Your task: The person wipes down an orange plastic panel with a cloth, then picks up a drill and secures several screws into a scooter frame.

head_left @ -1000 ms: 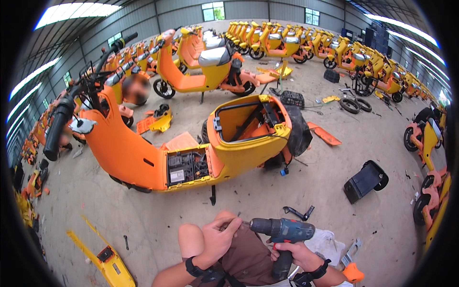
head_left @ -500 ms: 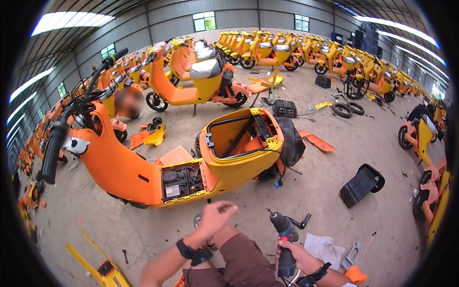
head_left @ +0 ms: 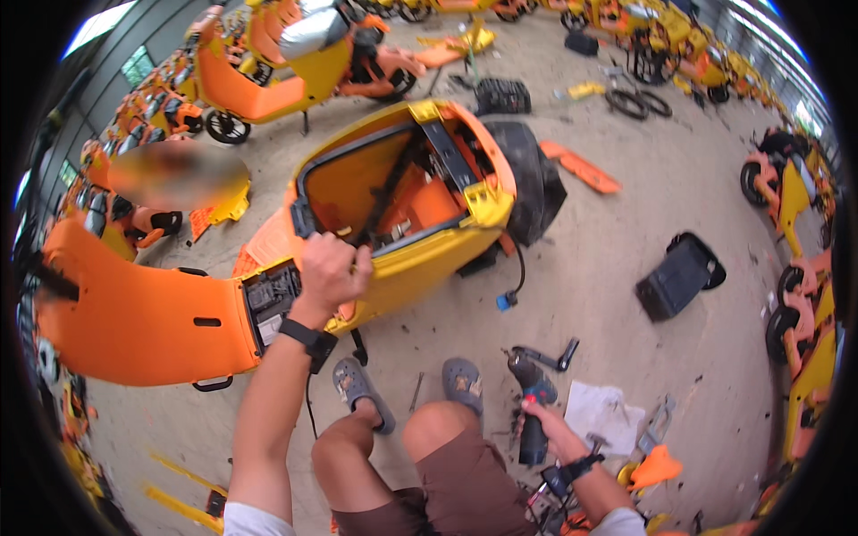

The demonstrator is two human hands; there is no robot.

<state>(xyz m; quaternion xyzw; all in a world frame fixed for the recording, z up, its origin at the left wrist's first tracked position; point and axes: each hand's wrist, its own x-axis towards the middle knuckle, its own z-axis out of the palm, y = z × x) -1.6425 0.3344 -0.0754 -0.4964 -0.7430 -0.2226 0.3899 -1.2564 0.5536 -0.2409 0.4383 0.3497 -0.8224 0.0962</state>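
Note:
A partly stripped orange and yellow electric scooter [head_left: 429,259] stands across in front of me, its seat compartment uncovered. My left hand [head_left: 332,272] is closed over the front edge of that compartment, knuckles up; its fingertips are partly hidden. Just left of the hand, the open floorboard well [head_left: 273,295] shows dark electrical parts and wiring. In my right hand [head_left: 556,431] is a cordless drill [head_left: 534,438], gripped by its handle with the bit end away from me, low beside my right knee and apart from the scooter.
Beyond the drill lies a black crank-shaped part [head_left: 559,357]. A white sheet [head_left: 603,413], an orange plastic piece [head_left: 657,466] and a wrench [head_left: 416,391] are on the floor. Farther right sits a black plastic bin [head_left: 677,281]. An orange panel [head_left: 585,168] lies behind the scooter, with parked scooters around.
My left hand has gone from the air above my knee forward onto the compartment's edge. The view has tipped down and nearer the scooter. The drill stays in my right hand.

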